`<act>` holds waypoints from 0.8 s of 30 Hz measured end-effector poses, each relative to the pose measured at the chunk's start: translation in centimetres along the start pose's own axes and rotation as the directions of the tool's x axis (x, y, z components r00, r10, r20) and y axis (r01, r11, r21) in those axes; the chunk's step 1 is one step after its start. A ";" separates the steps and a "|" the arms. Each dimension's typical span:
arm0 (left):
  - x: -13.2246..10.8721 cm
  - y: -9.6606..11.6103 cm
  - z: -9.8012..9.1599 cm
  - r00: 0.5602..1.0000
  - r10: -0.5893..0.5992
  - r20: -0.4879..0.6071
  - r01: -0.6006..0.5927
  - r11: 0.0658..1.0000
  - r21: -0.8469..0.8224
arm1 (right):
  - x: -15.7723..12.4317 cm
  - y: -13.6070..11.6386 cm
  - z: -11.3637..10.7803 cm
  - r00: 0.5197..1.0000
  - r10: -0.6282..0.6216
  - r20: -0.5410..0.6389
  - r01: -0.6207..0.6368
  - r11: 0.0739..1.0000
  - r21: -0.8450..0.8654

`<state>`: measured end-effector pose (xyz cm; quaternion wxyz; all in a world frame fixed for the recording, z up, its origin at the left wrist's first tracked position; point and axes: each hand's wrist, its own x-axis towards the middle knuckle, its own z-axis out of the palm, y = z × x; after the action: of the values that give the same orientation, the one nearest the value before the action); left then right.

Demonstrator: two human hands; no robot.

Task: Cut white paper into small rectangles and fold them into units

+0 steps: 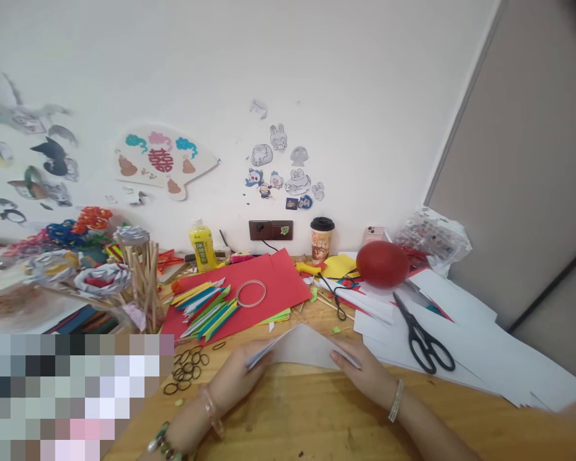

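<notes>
A sheet of white paper (303, 349) is held between both hands just over the wooden table, its side edges bent or folded. My left hand (244, 374) grips the paper's left edge, where a bluish layer shows. On the opposite edge, my right hand (363, 370) pinches it with the thumb on top. Black rubber bands (188, 366) lie to the left of my left hand. Black-handled scissors (425, 339) rest on white sheets to the right of my right hand.
Folded coloured paper strips (208, 314) and a hoop (250, 293) lie on red paper (288, 282). Behind stand a yellow bottle (201, 246), a lidded cup (322, 240) and a red balloon (383, 264). Wooden sticks (144, 282) and paper flowers crowd the left; white sheets (484, 346) cover the right.
</notes>
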<state>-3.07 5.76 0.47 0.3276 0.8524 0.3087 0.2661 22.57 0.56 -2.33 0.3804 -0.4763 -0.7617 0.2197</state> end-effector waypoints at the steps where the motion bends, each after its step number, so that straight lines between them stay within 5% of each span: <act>1: 0.0 -0.1 0.1 1.000 0.007 -0.007 -0.007 1.000 0.018 | 0.0 0.0 0.0 1.000 -0.019 0.018 0.019 1.000 -0.018; 10: -0.5 0.1 0.6 0.983 -0.168 -0.080 0.170 0.985 0.023 | 0.2 -0.4 0.0 0.995 -0.098 0.006 0.098 0.983 -0.155; 16: -1.2 1.4 -0.3 0.996 -0.081 -0.040 0.083 0.996 0.040 | -0.1 -1.0 0.4 0.992 0.095 -0.087 -0.096 0.995 -0.007; 24: -0.9 2.4 0.0 0.943 -0.332 -0.030 0.323 0.931 -0.173 | -0.7 -1.8 0.3 0.923 0.365 -0.122 -0.321 0.905 0.277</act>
<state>-2.88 3.74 1.96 0.4277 0.7506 0.4329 0.2573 21.55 -0.81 -1.51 0.4572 -0.5680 -0.5959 0.3366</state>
